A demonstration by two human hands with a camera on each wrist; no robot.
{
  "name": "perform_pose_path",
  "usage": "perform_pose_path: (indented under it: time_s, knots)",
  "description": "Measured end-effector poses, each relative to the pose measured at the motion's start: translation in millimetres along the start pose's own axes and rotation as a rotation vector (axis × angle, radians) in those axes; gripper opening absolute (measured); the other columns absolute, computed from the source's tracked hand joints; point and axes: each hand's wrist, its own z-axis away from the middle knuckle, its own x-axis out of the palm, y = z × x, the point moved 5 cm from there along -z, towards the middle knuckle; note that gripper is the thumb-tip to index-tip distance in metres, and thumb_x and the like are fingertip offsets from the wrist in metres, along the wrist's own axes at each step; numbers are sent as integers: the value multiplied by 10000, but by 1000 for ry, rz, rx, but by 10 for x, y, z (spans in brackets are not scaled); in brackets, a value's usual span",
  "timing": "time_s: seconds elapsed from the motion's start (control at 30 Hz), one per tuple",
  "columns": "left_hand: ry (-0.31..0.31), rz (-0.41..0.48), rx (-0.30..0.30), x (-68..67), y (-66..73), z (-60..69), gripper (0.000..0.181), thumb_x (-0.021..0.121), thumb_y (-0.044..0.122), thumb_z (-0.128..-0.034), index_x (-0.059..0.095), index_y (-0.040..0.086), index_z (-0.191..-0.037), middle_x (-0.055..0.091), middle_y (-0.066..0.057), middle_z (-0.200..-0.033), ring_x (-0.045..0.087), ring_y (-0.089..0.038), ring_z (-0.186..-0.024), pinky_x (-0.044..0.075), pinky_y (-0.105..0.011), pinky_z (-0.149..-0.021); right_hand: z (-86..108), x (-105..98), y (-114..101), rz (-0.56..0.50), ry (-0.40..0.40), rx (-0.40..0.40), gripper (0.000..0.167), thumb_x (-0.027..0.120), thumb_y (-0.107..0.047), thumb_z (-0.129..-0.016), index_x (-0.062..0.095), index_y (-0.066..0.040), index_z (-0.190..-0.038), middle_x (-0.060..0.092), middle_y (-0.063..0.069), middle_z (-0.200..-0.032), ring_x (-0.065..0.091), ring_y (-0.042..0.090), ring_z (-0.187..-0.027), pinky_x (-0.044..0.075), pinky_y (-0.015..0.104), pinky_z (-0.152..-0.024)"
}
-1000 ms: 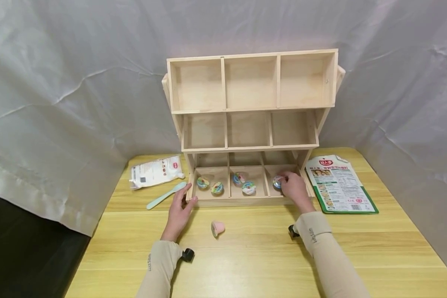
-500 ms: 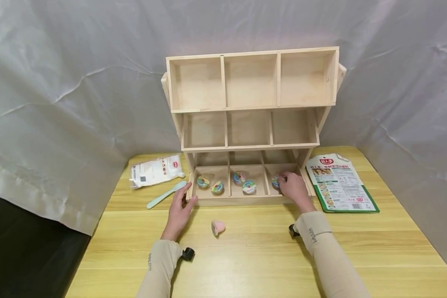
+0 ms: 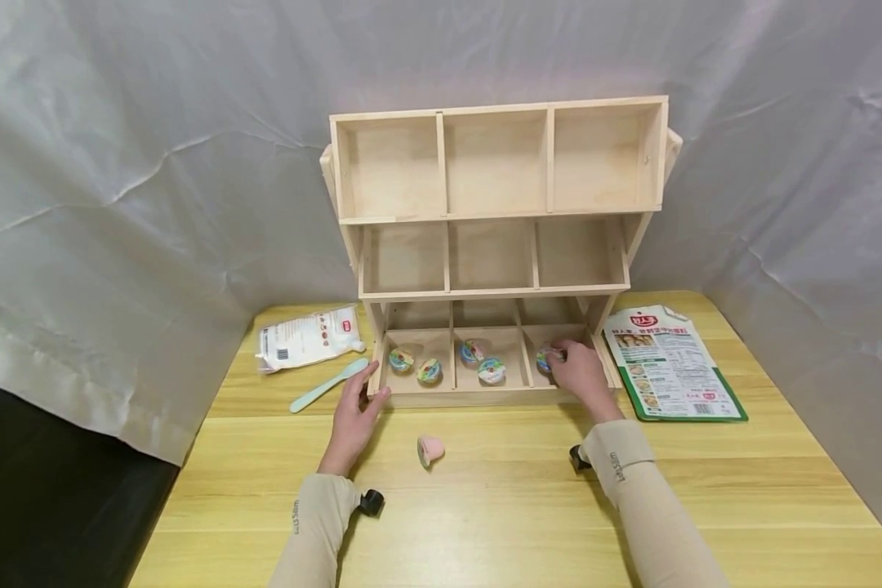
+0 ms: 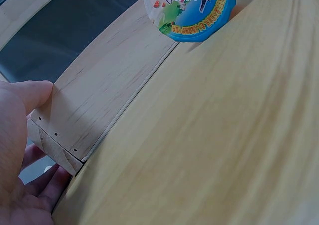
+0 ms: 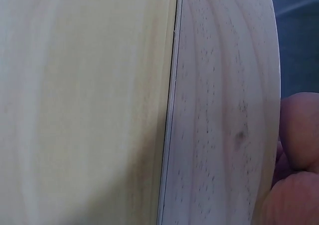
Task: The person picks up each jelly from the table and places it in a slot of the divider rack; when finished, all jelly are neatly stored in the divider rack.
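Observation:
A wooden rack (image 3: 496,296) with three tiers of compartments stands on the table. My left hand (image 3: 352,425) holds its lower left front corner, thumb on the front board and fingers around the side. In the bottom right compartment my right hand (image 3: 582,373) pinches a jelly cup (image 3: 544,360) with a printed lid, partly hidden by the fingers. Two jelly cups lie in the bottom left compartment, one of them a jelly cup (image 3: 429,371) near the divider. The bottom middle compartment holds two more, including a jelly cup (image 3: 492,371). A pink jelly cup (image 3: 431,450) lies on its side before the rack.
Left of the rack are a white packet (image 3: 310,339) and a pale green spatula-like tool (image 3: 328,386). A green-and-white food pouch (image 3: 672,363) lies flat to its right. Grey sheeting (image 3: 191,163) hangs behind the wooden table (image 3: 514,514).
The jelly cup under my right fingers has turned slightly, while the right hand stays in the same compartment. My left hand has not moved from the rack's corner.

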Motion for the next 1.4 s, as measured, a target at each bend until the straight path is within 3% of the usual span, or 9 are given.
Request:
perform_pose_path:
  time_s: [0.57, 0.83, 1.1, 1.4]
  knots:
    - [-6, -5, 1, 10, 13, 11, 569, 633, 345, -1043, 446, 238, -1570, 417, -109, -1572, 501, -324, -1355, 448, -495, -1118, 67, 86, -20, 99, 100, -20, 409, 571, -316, -1024, 668, -62, -1329, 711, 230, -1249, 685, 456, -1043, 551, 600, -851]
    - [-5, -19, 5, 8, 4, 12, 579, 633, 345, -1043, 440, 224, -1574, 425, -109, -1567, 514, -312, -1328, 455, -499, -1107, 64, 101, -4, 131, 107, -19, 398, 572, -332, -1027, 681, -81, -1316, 707, 219, -1270, 682, 463, -1064, 549, 609, -850]
    - [-7, 3, 16, -2, 31, 12, 569, 629, 348, -1046, 446, 220, -1568, 410, -107, -1582, 438, -327, -1439, 413, -513, -1165, 83, 80, -45, 135, 116, -15, 375, 565, -331, -1031, 695, -112, -1307, 727, 208, -1223, 698, 440, -1008, 563, 584, -785]
    - [-11, 4, 7, 4, 5, 7, 572, 629, 372, -1043, 445, 239, -1567, 403, -99, -1588, 446, -327, -1426, 415, -512, -1158, 88, 89, -34, 137, 112, -11, 374, 571, -336, -1032, 698, -118, -1308, 727, 208, -1223, 701, 432, -998, 562, 573, -772]
